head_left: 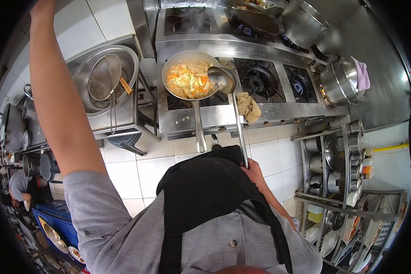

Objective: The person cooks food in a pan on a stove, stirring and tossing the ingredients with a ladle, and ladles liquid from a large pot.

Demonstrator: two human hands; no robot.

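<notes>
My right hand point(254, 172) is closed around the lower end of a long-handled metal ladle point(239, 123). The ladle's bowl hangs at the right rim of a frying pan point(197, 112) on the front left burner. Inside the pan lies a steaming mix of pale shreds and orange strips point(189, 80), like carrot. No hand is on the pan's handle, which points toward me. Stretched far up and left, my left arm point(61, 91) leaves the frame at about the wrist, so those fingers and anything in them are hidden.
A folded tan cloth point(248, 108) rests on the stove's front edge. Left stands a large metal basin point(131, 59) with a strainer point(106, 77) in it. Pots and a wok point(255, 20) occupy the back burners; one right burner point(299, 87) is lit. Another person point(19, 185) is far left.
</notes>
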